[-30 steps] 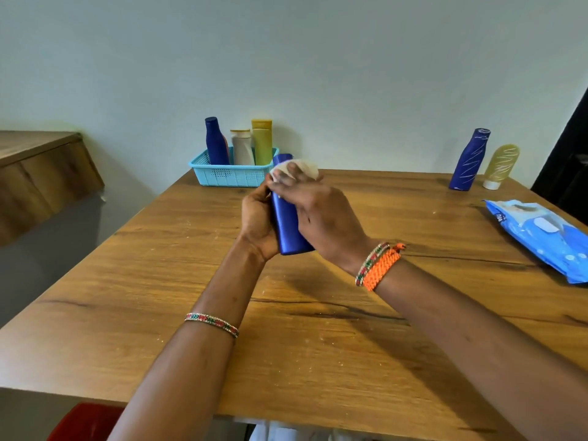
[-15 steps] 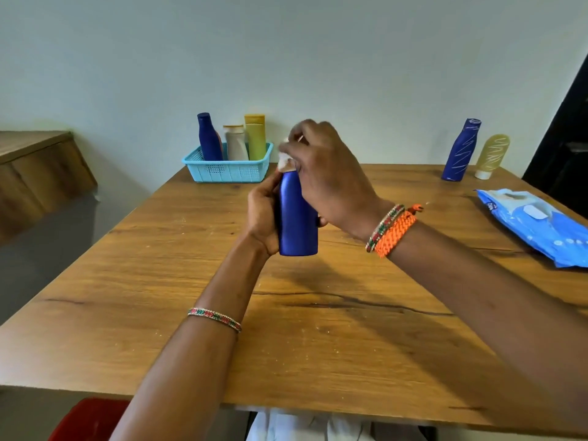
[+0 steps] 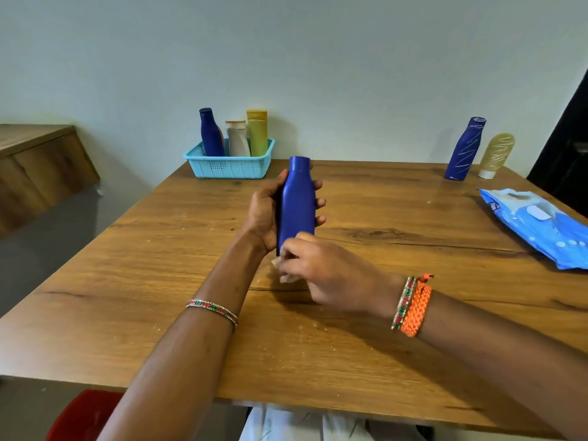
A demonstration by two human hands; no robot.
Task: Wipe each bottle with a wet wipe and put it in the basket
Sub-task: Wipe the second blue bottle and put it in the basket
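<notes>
While the left hand (image 3: 265, 214) grips the blue bottle (image 3: 296, 202) upright at frame centre, the right hand (image 3: 324, 272) pinches the wet wipe (image 3: 281, 270) at its base.

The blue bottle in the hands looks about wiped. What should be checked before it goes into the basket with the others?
1. Left hand grips the smooth dark blue plastic bottle firmly: ok.
2. Right hand holds the crumpled white wet wipe at the bottle's base: ok.
3. Whole bottle wiped: cannot tell.
4. Room in the light blue plastic basket, which holds three bottles: cannot tell.
5. Path across the wooden table to the basket free: ok.
</notes>
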